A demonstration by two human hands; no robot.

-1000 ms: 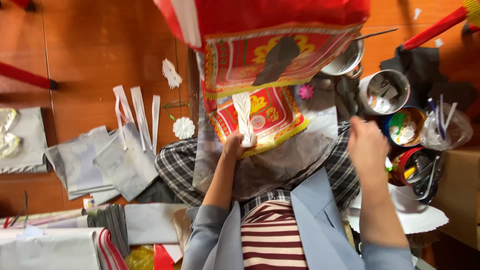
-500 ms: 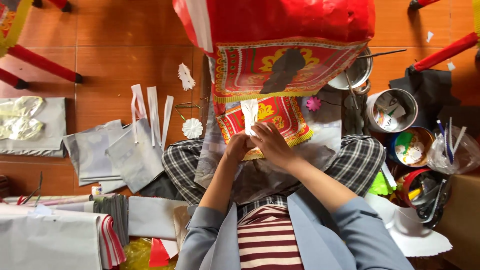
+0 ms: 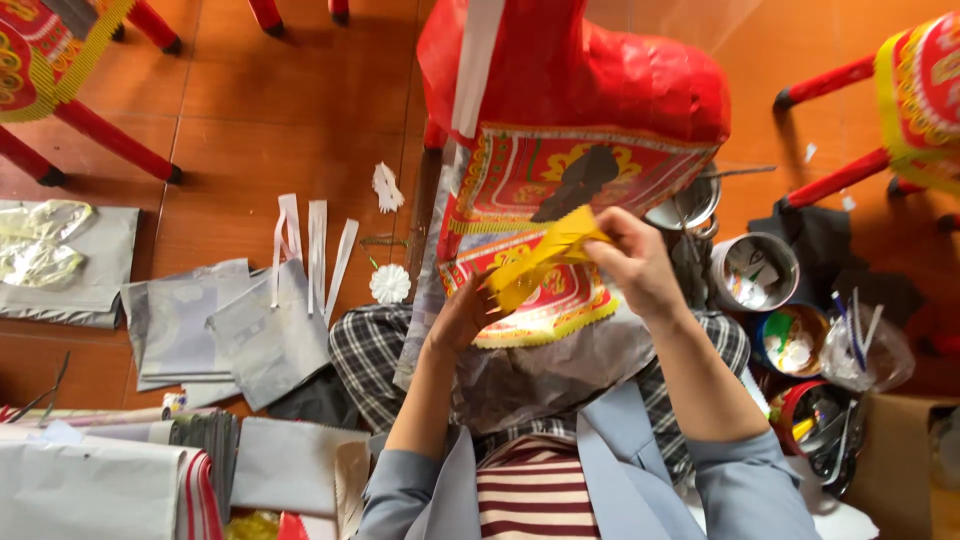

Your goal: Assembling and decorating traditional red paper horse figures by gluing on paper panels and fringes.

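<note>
Since half a second ago, both hands have lifted a yellow paper strip (image 3: 540, 258) where a white piece was. Left hand (image 3: 462, 318) pinches its lower fringed end; right hand (image 3: 630, 262) grips the upper end, so it spans between them. Just beyond lies the red-and-yellow printed paper panel (image 3: 545, 180) on the red paper horse (image 3: 590, 70); the strip looks not yet attached.

The yellow fringed paper strip (image 3: 540, 262) is held between the left hand (image 3: 462, 318) and right hand (image 3: 632, 262), above the red-and-yellow printed paper panel (image 3: 545, 290) on the lap. White paper strips (image 3: 312, 250) lie on the floor to the left; round metal tins (image 3: 752, 272) stand to the right.
</note>
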